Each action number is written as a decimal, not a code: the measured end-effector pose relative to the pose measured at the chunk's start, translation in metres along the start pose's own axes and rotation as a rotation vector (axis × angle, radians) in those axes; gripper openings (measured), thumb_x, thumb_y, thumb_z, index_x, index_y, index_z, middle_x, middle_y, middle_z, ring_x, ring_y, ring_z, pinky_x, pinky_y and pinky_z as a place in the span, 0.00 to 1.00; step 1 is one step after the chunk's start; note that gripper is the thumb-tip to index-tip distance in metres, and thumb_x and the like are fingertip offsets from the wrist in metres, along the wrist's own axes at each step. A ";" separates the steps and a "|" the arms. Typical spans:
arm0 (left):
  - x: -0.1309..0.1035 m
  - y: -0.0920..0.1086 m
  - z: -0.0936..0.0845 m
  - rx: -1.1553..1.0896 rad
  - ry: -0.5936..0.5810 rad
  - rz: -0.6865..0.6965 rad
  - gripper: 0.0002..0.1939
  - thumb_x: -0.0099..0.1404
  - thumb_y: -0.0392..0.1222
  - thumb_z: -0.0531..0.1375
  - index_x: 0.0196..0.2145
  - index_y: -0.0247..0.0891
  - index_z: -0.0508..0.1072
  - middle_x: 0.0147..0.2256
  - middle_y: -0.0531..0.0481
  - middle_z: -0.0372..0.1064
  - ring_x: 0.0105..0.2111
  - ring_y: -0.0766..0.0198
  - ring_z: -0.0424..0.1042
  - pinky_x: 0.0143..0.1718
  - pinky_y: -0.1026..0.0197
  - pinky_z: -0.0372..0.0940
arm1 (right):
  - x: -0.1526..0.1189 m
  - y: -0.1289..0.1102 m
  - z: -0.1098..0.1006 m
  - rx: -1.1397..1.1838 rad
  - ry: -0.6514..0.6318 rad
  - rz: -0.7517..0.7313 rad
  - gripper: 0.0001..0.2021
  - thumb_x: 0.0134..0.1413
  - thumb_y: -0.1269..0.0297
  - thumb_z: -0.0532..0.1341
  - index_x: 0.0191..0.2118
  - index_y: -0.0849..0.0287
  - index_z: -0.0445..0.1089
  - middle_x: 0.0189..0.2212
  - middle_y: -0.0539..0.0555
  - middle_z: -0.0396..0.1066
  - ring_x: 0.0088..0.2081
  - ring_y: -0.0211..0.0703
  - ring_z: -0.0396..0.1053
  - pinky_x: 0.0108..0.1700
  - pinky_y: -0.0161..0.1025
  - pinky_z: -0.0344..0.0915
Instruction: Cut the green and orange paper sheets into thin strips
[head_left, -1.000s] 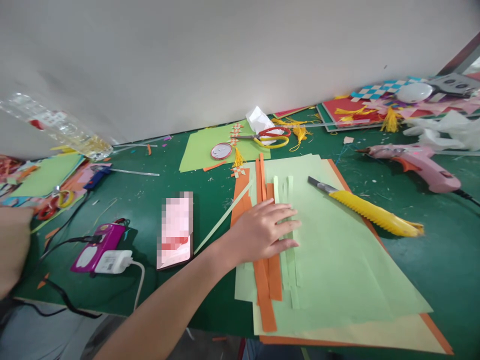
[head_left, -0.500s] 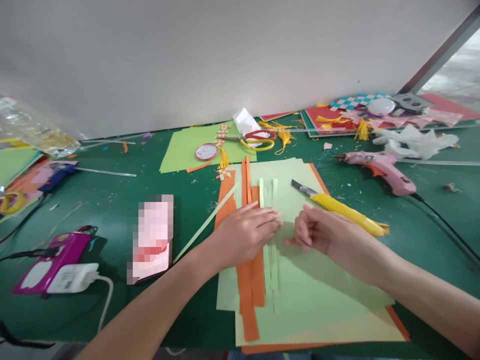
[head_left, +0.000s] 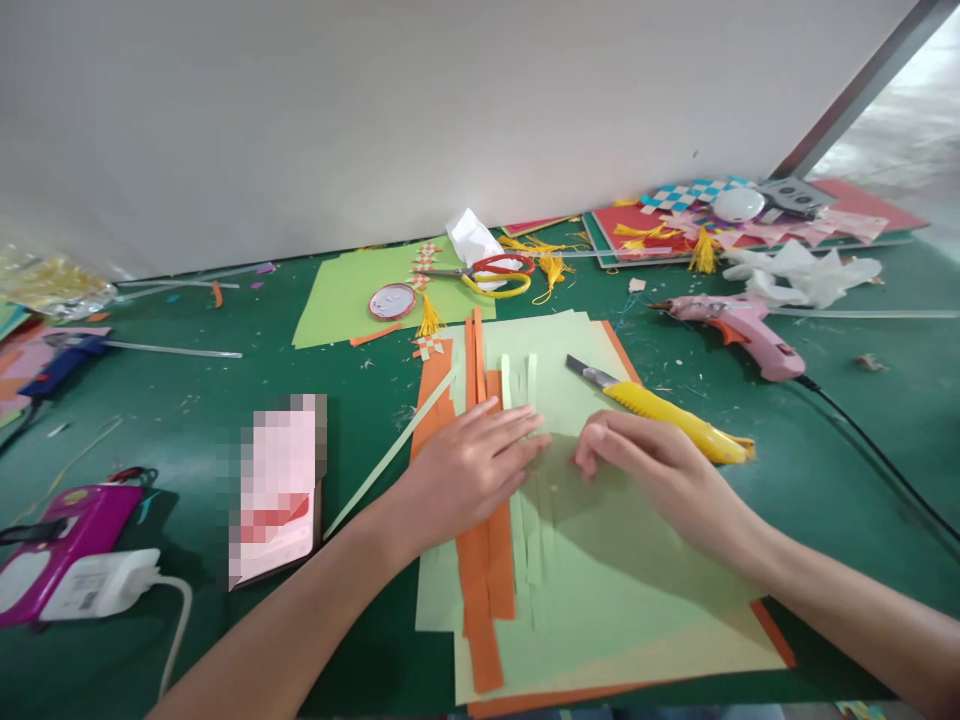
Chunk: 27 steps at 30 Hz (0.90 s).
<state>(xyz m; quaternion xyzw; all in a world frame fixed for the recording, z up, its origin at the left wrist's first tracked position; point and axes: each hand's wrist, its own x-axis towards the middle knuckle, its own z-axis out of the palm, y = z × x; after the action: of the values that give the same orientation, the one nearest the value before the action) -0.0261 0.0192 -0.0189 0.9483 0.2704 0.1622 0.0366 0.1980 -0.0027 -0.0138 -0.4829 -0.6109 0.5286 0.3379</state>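
My left hand (head_left: 472,470) lies palm down with its fingers stretched across the orange strips (head_left: 474,570) and the pale green strips (head_left: 533,545). Under the strips is a stack of light green sheets (head_left: 637,600) with orange edges showing. To the right, my right hand (head_left: 630,450) is held over the sheets with its fingers curled in; whatever they hold, if anything, is hidden. A yellow craft knife (head_left: 667,415) lies just beyond it, its blade pointing to the upper left. One pale green strip (head_left: 390,455) slants off the stack beside my left wrist.
A phone (head_left: 277,490) and a magenta power strip (head_left: 75,540) are at the left. Scissors (head_left: 499,275) and a round lid (head_left: 391,301) rest on green paper (head_left: 322,300) at the back. A pink glue gun (head_left: 750,330) with a black cord sits at the right.
The view has shifted slightly, moving most things leftward. My right hand has turned, its fingers more curled and its back more upward. My left hand stays on the strips.
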 end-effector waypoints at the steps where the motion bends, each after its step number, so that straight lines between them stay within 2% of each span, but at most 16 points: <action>1: 0.000 -0.001 -0.001 0.017 0.035 -0.016 0.14 0.72 0.38 0.52 0.53 0.34 0.69 0.55 0.43 0.69 0.58 0.56 0.66 0.60 0.46 0.61 | -0.001 0.001 0.000 -0.178 0.032 -0.109 0.17 0.63 0.53 0.54 0.30 0.57 0.70 0.29 0.53 0.70 0.33 0.42 0.69 0.40 0.41 0.69; 3: -0.001 -0.005 -0.003 0.049 0.133 -0.084 0.13 0.72 0.39 0.53 0.51 0.35 0.70 0.52 0.44 0.71 0.54 0.57 0.69 0.59 0.47 0.62 | -0.004 0.005 0.003 -0.469 0.068 -0.320 0.11 0.62 0.57 0.56 0.40 0.57 0.72 0.41 0.57 0.74 0.43 0.47 0.71 0.46 0.44 0.69; 5: -0.002 -0.009 -0.004 0.093 0.245 -0.177 0.12 0.71 0.37 0.54 0.49 0.36 0.71 0.49 0.46 0.74 0.50 0.58 0.72 0.57 0.49 0.64 | -0.005 0.012 0.006 -0.684 0.062 -0.464 0.16 0.61 0.58 0.58 0.51 0.59 0.70 0.53 0.60 0.69 0.55 0.51 0.66 0.55 0.50 0.65; 8: -0.004 -0.015 -0.006 0.205 0.323 -0.282 0.11 0.70 0.36 0.54 0.47 0.37 0.72 0.43 0.47 0.77 0.44 0.58 0.75 0.50 0.52 0.69 | -0.007 0.022 0.011 -0.880 -0.027 -0.554 0.23 0.62 0.55 0.57 0.59 0.61 0.64 0.62 0.61 0.60 0.63 0.53 0.56 0.62 0.56 0.57; 11: -0.006 -0.017 -0.007 0.281 0.282 -0.375 0.12 0.70 0.37 0.53 0.48 0.37 0.72 0.38 0.46 0.77 0.38 0.58 0.76 0.41 0.55 0.70 | -0.006 0.025 0.015 -0.958 -0.108 -0.593 0.26 0.63 0.52 0.55 0.62 0.59 0.61 0.64 0.59 0.56 0.65 0.52 0.52 0.65 0.58 0.51; 13: -0.007 -0.017 -0.007 0.274 0.246 -0.419 0.12 0.71 0.37 0.53 0.48 0.37 0.72 0.36 0.47 0.77 0.37 0.58 0.75 0.39 0.56 0.69 | -0.006 0.024 0.017 -0.987 -0.132 -0.607 0.26 0.63 0.50 0.54 0.61 0.59 0.62 0.64 0.60 0.55 0.65 0.52 0.51 0.65 0.59 0.50; 21: 0.000 -0.008 -0.002 -0.053 0.133 -0.550 0.13 0.66 0.36 0.58 0.49 0.37 0.71 0.30 0.52 0.72 0.35 0.61 0.70 0.46 0.54 0.64 | -0.005 0.019 0.020 -1.044 -0.192 -0.645 0.26 0.65 0.48 0.50 0.62 0.57 0.61 0.65 0.61 0.51 0.66 0.53 0.48 0.64 0.61 0.49; 27: 0.003 -0.003 -0.003 -0.262 0.072 -0.701 0.17 0.65 0.38 0.60 0.52 0.43 0.69 0.30 0.55 0.72 0.34 0.63 0.69 0.43 0.58 0.64 | -0.005 0.019 0.021 -1.044 -0.208 -0.636 0.26 0.65 0.48 0.49 0.62 0.57 0.62 0.65 0.62 0.52 0.66 0.55 0.47 0.64 0.62 0.48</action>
<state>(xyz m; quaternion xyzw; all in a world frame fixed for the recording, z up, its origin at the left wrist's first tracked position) -0.0260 0.0237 -0.0158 0.7793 0.5565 0.2062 0.2015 0.1846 -0.0145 -0.0366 -0.3247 -0.9326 0.0777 0.1371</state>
